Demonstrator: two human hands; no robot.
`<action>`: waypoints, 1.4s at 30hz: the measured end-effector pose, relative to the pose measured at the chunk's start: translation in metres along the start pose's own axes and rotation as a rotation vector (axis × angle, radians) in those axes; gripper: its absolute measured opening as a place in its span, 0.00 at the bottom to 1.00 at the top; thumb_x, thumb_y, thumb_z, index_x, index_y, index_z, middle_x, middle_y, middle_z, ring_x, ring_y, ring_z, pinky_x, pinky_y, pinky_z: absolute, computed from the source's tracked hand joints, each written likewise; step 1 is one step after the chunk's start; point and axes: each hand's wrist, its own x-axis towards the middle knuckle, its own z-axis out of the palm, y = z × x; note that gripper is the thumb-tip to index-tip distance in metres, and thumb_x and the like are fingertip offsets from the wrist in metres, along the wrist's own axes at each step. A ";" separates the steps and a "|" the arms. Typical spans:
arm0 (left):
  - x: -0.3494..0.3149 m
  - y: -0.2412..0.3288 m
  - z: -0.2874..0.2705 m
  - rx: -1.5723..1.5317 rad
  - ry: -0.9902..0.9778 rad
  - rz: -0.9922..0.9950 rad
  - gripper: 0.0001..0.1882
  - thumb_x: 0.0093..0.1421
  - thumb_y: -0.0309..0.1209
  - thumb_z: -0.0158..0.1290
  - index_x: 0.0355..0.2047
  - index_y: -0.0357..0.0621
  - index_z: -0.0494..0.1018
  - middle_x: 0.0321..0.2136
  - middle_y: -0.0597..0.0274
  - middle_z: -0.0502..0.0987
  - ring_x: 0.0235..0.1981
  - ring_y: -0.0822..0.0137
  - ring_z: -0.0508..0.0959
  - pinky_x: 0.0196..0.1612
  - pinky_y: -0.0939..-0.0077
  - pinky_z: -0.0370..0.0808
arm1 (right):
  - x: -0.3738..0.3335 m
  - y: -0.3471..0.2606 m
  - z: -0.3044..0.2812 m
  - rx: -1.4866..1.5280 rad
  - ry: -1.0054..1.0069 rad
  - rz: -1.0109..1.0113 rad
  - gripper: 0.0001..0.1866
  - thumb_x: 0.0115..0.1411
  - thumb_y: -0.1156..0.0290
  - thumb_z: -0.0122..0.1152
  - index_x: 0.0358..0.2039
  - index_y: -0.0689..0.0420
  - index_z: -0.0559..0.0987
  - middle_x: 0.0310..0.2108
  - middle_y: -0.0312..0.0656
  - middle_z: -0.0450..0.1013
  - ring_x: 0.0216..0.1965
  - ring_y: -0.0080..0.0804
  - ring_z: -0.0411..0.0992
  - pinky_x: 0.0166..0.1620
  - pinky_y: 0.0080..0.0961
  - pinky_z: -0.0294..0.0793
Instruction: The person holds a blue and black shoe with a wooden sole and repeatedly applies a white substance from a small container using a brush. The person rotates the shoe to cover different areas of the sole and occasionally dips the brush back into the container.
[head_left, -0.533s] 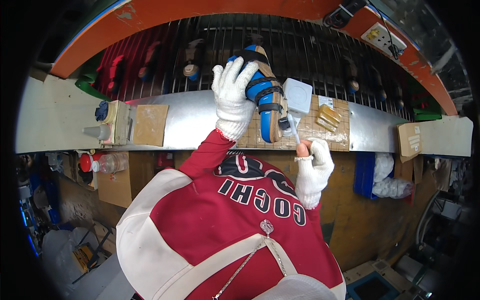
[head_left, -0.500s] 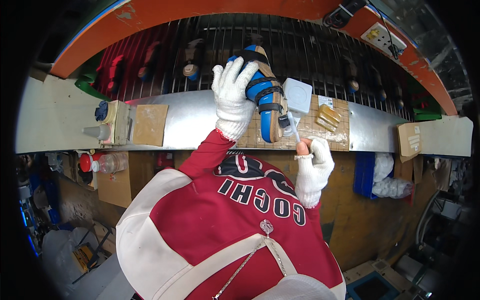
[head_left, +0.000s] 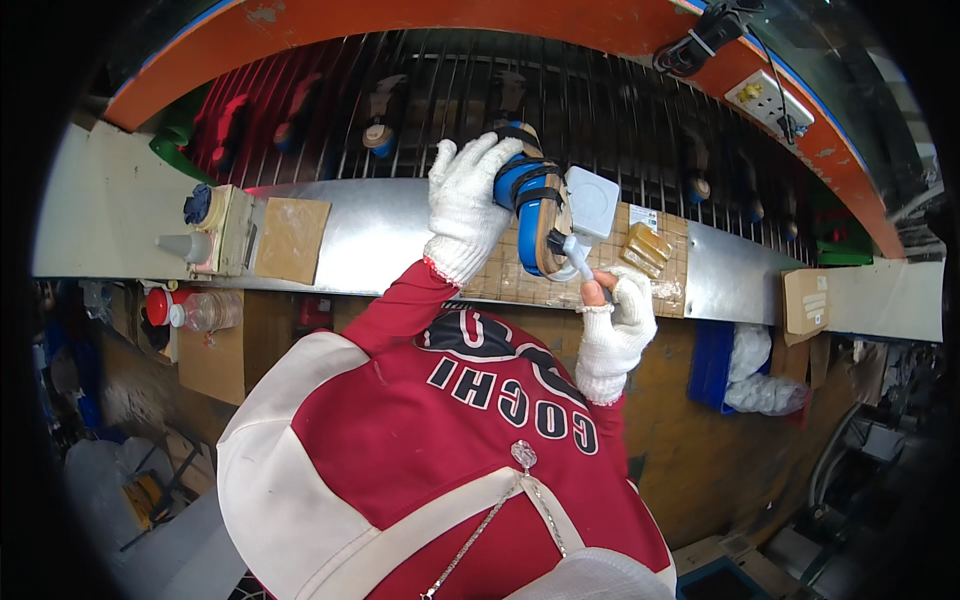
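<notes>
My left hand (head_left: 468, 205), in a white knit glove, is closed on a strappy black sandal (head_left: 532, 232) built on a blue last. The sandal is held tilted over the bench, its tan sole side facing right. In my right hand (head_left: 616, 330), also gloved but with a bare thumb tip showing, is a small brush (head_left: 577, 258) with a pale handle. Its dark bristles meet the sole edge near the sandal's near end. Just right of the sandal stands a white square container (head_left: 592, 202); its contents cannot be made out.
Beyond the metal bench top (head_left: 375, 225) runs a roller rack (head_left: 440, 95) carrying several more lasted shoes. A yellowish block (head_left: 647, 250) lies on the cardboard mat at right. On the left are a brown cardboard piece (head_left: 292, 240) and a grey cone (head_left: 185, 246).
The sandal has tilted and come lower, looking shorter from here. My right hand has shifted slightly left, and the brush now slants against the sole edge. The whole view has turned a little.
</notes>
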 end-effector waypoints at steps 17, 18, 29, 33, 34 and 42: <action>-0.004 0.003 -0.021 -0.591 -1.051 -0.701 0.42 0.34 0.18 0.76 0.54 0.41 0.74 0.45 0.58 0.82 0.46 0.66 0.81 0.52 0.69 0.78 | 0.060 0.021 0.008 0.036 -0.176 -0.188 0.11 0.54 0.72 0.73 0.33 0.64 0.82 0.34 0.42 0.74 0.36 0.30 0.73 0.40 0.23 0.72; -0.003 0.005 -0.022 -0.667 -1.070 -0.723 0.43 0.32 0.18 0.76 0.54 0.40 0.74 0.46 0.57 0.82 0.47 0.65 0.80 0.52 0.69 0.78 | 0.063 0.022 0.006 0.030 -0.189 -0.172 0.11 0.54 0.71 0.73 0.33 0.64 0.82 0.34 0.42 0.74 0.36 0.29 0.73 0.39 0.23 0.72; 0.009 0.013 -0.029 -1.083 -1.246 -0.816 0.45 0.33 0.13 0.74 0.56 0.38 0.72 0.48 0.52 0.80 0.51 0.62 0.79 0.54 0.68 0.76 | 0.084 0.032 -0.015 -0.024 -0.220 -0.312 0.12 0.50 0.71 0.75 0.34 0.61 0.84 0.34 0.41 0.75 0.37 0.32 0.73 0.39 0.26 0.71; 0.004 0.011 -0.023 -1.107 -1.342 -0.903 0.45 0.32 0.16 0.74 0.56 0.35 0.71 0.48 0.48 0.80 0.50 0.59 0.79 0.53 0.66 0.78 | 0.084 0.034 -0.025 -0.081 -0.227 -0.297 0.12 0.49 0.71 0.76 0.33 0.60 0.85 0.34 0.41 0.75 0.38 0.32 0.74 0.39 0.27 0.71; 0.003 0.009 -0.020 -1.107 -1.369 -0.874 0.48 0.30 0.23 0.77 0.56 0.33 0.70 0.48 0.47 0.80 0.50 0.58 0.80 0.54 0.67 0.77 | 0.083 0.036 -0.028 -0.097 -0.228 -0.293 0.11 0.48 0.71 0.76 0.33 0.60 0.85 0.34 0.41 0.75 0.38 0.32 0.74 0.39 0.27 0.72; -0.005 0.002 -0.033 -1.373 -1.161 -0.896 0.50 0.35 0.23 0.76 0.61 0.34 0.66 0.52 0.50 0.78 0.53 0.59 0.77 0.56 0.67 0.75 | 0.042 0.098 -0.057 0.086 -0.204 0.206 0.08 0.54 0.74 0.71 0.33 0.64 0.83 0.32 0.36 0.74 0.34 0.23 0.69 0.37 0.22 0.68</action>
